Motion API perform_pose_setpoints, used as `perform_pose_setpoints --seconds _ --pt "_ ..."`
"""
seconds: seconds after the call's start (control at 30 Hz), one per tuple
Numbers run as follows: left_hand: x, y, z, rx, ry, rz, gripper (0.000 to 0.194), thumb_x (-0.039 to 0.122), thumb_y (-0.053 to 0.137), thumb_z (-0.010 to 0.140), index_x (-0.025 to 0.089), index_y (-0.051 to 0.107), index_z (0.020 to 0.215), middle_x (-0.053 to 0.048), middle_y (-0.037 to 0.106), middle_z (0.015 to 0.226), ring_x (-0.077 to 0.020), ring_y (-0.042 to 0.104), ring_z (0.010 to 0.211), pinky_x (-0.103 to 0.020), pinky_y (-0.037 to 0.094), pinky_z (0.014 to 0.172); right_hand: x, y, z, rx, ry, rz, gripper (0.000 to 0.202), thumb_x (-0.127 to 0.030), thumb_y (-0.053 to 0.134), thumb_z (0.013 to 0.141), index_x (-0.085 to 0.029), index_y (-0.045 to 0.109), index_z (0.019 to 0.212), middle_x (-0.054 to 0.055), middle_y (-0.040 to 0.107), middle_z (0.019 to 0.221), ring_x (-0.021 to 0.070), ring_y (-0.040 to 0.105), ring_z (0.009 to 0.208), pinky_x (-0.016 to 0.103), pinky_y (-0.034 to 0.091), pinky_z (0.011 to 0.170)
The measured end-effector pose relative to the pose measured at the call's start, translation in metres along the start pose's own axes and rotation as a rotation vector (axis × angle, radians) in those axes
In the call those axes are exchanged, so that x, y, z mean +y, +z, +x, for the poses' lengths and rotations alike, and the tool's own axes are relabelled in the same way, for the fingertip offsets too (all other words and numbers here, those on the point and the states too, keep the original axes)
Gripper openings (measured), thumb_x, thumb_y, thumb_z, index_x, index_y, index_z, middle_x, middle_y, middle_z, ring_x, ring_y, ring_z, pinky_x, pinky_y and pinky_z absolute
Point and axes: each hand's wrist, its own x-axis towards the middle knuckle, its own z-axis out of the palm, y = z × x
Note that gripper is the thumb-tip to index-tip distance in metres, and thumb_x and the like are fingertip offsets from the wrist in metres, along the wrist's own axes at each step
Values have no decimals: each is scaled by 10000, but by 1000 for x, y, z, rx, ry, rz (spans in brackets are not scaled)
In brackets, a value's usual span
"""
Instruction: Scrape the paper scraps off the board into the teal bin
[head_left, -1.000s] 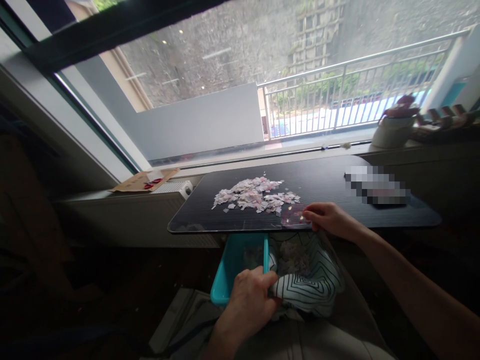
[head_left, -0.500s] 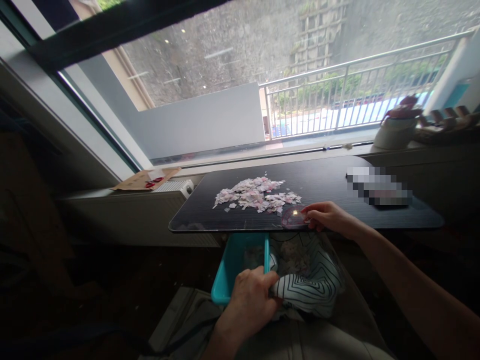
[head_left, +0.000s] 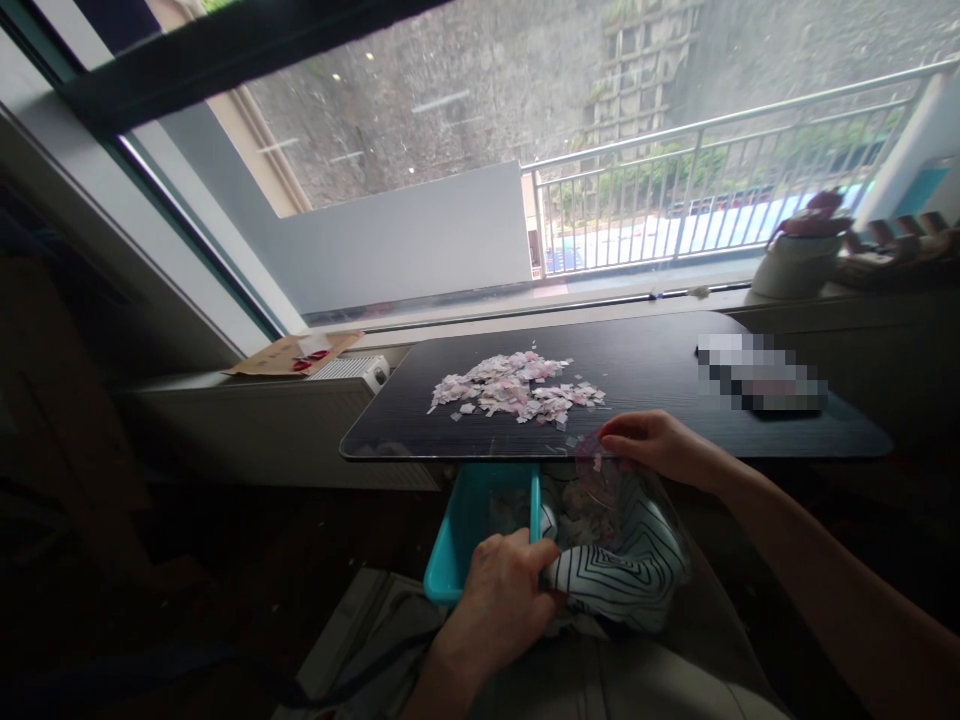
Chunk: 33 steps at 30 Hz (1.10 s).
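Observation:
My right hand [head_left: 651, 440] pinches a clear, pinkish round piece of plastic [head_left: 589, 456], tilted down over the table's front edge. Below it lies a white cloth bag [head_left: 622, 590] with black line patterns, its mouth spread and paper scraps [head_left: 589, 515] inside. My left hand [head_left: 504, 590] is closed over the near right rim of a turquoise plastic bin [head_left: 444, 570], its fingertips against the bag's edge. Some pale stuff shows dimly in the bin. On the dark table [head_left: 405, 415] a heap of small white and pink paper pieces [head_left: 502, 385] is spread out.
A blurred-out object [head_left: 761, 375] lies at the table's right. On the sill stand a pale bottle with a pink lid [head_left: 802, 250] and, at left, a brown paper sheet [head_left: 262, 357] with something red on it. A radiator [head_left: 349, 372] sits beside the table.
My right hand has drawn the plastic piece slightly toward me, from flat on the table to tilted past its edge over the bag. My left hand stays put.

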Motion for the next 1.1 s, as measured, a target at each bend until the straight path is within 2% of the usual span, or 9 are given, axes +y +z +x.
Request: perform_pose_setpoints --seconds 0.13,0.27,0.4,0.5,0.63,0.9,1.1 --pt "-1 1 1 -10 5 24 49 279 601 764 232 587 757 16 564 755 -176 539 727 -273 296 625 -2 4 -4 5 -67 8 247 -375 620 730 -158 686 828 1 617 623 112 535 543 232 432 501" --pt "-1 2 1 -4 1 39 66 303 601 775 237 599 777 10 564 760 -183 540 730 -276 289 618 -3 6 -10 84 -169 -33 209 -354 645 717 -172 677 815 14 665 731 144 596 673 246 475 628" --pt "-1 2 1 -8 5 45 68 301 611 769 234 599 776 10 562 756 -178 543 727 -274 293 615 -2 2 -12 72 -208 -143 254 -396 594 772 -182 700 860 22 686 752 162 612 694 264 486 666" --pt "0 1 1 -10 3 48 52 285 615 764 236 600 775 12 568 762 -178 547 732 -272 303 620 1 -2 -8 152 -231 -284 240 -379 585 775 -189 716 839 30 698 768 171 612 688 275 483 667" --pt "1 0 1 -38 -8 54 73 306 619 768 238 613 795 6 578 780 -186 556 749 -272 318 627 5 -3 -3 106 -217 -244 258 -392 582 774 -185 718 847 26 699 753 175 617 686 274 490 664" --pt "2 -2 2 -64 -22 60 82 311 611 776 238 620 812 0 582 806 -193 562 777 -274 337 655 6 -5 0 106 -182 -192 258 -400 615 738 -185 724 830 26 706 762 189 627 721 288 497 683" --pt "0 1 2 -17 1 32 68 300 623 757 236 605 771 8 569 763 -184 552 736 -273 322 630 9 -10 3 119 -160 -145 286 -419 625 735 -172 718 845 27 702 758 181 632 728 274 496 677"
